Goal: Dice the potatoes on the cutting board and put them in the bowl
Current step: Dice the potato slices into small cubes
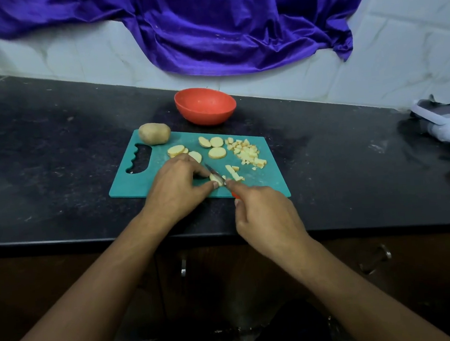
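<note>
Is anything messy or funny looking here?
Nothing has spilled: the diced pieces all lie on the cutting board. Only the whole potato overhangs the board's far left corner, where it might roll off.

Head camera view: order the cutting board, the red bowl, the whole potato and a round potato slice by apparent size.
1. cutting board
2. red bowl
3. whole potato
4. round potato slice
No close calls.

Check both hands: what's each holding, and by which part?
Right hand grips the knife by its handle. Left hand pinches a potato slice by its edges, on the board.
</note>
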`<state>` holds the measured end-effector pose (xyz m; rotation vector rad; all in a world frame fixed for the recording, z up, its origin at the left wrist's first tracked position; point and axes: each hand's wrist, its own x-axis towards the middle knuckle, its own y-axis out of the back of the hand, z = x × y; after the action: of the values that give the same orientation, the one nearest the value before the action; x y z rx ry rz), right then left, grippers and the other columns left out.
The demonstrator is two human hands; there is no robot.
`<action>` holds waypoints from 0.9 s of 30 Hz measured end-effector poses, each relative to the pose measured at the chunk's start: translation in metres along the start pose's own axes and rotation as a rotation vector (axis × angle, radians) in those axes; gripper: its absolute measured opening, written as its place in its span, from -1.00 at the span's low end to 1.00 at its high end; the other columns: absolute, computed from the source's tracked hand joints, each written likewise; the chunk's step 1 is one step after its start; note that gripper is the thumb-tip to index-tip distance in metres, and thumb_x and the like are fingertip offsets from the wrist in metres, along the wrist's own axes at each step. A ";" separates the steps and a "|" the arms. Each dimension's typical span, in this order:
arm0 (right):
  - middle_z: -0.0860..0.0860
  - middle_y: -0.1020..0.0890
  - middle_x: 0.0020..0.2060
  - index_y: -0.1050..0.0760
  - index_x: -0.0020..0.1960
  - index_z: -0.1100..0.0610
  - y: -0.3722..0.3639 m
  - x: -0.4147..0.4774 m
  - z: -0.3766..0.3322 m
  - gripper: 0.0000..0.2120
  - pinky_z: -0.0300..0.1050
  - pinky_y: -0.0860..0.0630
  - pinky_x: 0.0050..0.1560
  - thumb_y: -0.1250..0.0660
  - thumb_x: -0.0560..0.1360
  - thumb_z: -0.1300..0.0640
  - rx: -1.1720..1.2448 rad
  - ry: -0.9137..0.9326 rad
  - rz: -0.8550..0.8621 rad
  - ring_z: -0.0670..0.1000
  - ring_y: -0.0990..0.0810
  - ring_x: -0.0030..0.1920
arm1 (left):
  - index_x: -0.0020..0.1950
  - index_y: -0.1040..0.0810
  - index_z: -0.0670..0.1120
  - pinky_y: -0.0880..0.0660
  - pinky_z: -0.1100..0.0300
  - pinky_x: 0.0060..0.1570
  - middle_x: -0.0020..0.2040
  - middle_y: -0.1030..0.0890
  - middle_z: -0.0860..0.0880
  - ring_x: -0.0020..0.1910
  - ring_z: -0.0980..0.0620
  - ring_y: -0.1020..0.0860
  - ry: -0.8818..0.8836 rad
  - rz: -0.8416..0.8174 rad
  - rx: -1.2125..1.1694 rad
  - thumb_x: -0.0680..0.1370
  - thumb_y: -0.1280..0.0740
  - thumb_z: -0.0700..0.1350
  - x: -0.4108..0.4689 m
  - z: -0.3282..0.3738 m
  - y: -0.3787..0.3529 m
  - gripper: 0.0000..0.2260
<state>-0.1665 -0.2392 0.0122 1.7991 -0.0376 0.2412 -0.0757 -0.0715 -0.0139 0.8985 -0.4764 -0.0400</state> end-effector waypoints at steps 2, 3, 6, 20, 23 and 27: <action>-0.03 -0.60 0.05 -0.21 0.63 -0.07 -0.004 0.000 0.000 -0.47 -0.04 -0.56 -0.08 -0.16 0.68 0.07 -0.040 0.021 -0.002 0.00 -0.58 0.01 | 0.12 -0.73 -0.01 -0.36 0.24 0.09 0.08 -0.59 0.04 0.15 0.07 -0.51 0.001 0.006 0.006 0.49 -0.53 0.07 0.000 0.000 0.000 -0.74; -0.01 -0.61 0.07 -0.19 0.64 -0.06 -0.006 0.001 -0.001 -0.46 -0.01 -0.57 -0.06 -0.17 0.68 0.07 -0.050 0.033 -0.003 0.01 -0.59 0.02 | 0.12 -0.73 -0.01 -0.36 0.24 0.09 0.09 -0.59 0.04 0.15 0.08 -0.51 0.004 0.006 0.010 0.49 -0.53 0.07 0.000 0.000 0.000 -0.74; 0.00 -0.61 0.06 -0.21 0.64 -0.04 -0.010 0.001 0.000 -0.46 0.00 -0.57 -0.07 -0.18 0.67 0.08 -0.073 0.072 0.004 0.02 -0.60 0.02 | 0.11 -0.73 -0.01 -0.37 0.24 0.10 0.09 -0.59 0.04 0.15 0.08 -0.51 0.012 0.000 0.011 0.49 -0.54 0.07 0.000 0.000 0.000 -0.75; -0.10 -0.60 -0.31 -0.51 0.44 -0.13 0.001 0.015 0.036 -0.64 -0.26 -0.38 -0.45 -0.27 0.68 0.10 0.691 -0.238 -0.044 -0.19 -0.48 -0.47 | -0.04 -0.72 0.08 -0.49 0.13 0.07 0.00 -0.59 0.10 0.03 0.13 -0.53 0.048 0.002 -0.075 0.50 -0.52 0.03 -0.002 0.001 0.004 -0.92; -0.16 -0.65 0.00 -0.46 0.47 -0.23 -0.003 0.002 0.034 -0.62 -0.24 -0.39 -0.34 -0.27 0.67 0.02 0.365 -0.023 -0.033 -0.17 -0.50 -0.30 | -0.13 -0.64 0.07 -0.53 0.14 0.03 -0.04 -0.57 0.08 -0.03 0.13 -0.54 0.083 0.047 -0.151 0.51 -0.51 -0.08 -0.001 0.000 0.005 -0.91; -0.10 -0.65 0.16 -0.39 0.52 -0.22 -0.001 -0.003 0.031 -0.58 -0.20 -0.38 -0.18 -0.21 0.68 0.00 0.056 0.112 -0.021 -0.14 -0.53 -0.04 | -0.05 -0.55 0.06 -0.45 0.33 -0.12 0.02 -0.52 0.05 -0.12 0.15 -0.54 0.117 0.071 -0.167 0.51 -0.45 -0.22 -0.001 -0.003 0.005 -0.81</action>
<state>-0.1649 -0.2694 0.0037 1.8379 0.0678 0.3302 -0.0763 -0.0658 -0.0116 0.7153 -0.3893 0.0376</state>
